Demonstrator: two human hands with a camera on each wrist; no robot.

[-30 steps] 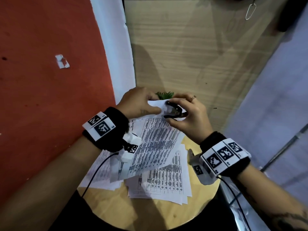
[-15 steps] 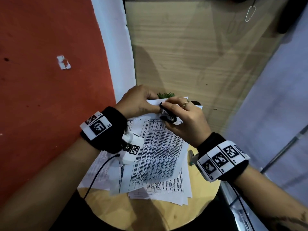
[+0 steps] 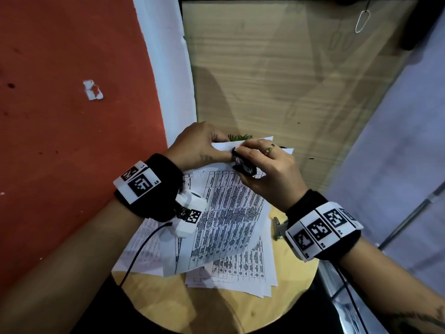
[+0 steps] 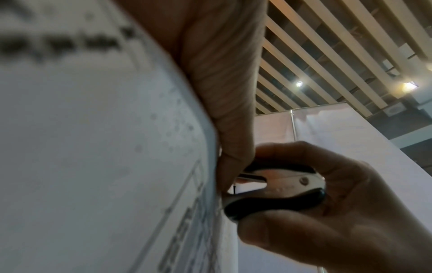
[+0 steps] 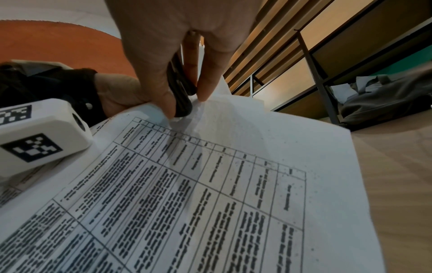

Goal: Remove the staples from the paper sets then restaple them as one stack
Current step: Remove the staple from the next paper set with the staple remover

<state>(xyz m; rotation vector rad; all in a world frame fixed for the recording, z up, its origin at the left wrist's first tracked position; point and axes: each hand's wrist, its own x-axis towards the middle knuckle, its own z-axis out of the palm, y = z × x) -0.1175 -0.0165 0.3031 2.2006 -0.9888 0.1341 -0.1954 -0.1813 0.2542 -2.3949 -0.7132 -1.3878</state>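
While the right hand (image 3: 269, 165) squeezes the staple remover (image 4: 275, 192) at the top corner of the paper set (image 3: 228, 213), the left hand (image 3: 199, 148) pinches that corner just beside it, above the bench (image 3: 296, 280). Unstapling is under way; next comes a steady pull, since the corner could tear.

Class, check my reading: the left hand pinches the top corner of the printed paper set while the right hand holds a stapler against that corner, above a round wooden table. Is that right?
One detail is wrong. The right hand holds a black claw staple remover, not a stapler; the left wrist view shows its metal claws at the paper's edge. The left hand does pinch the paper set at its corner, above the round wooden table.
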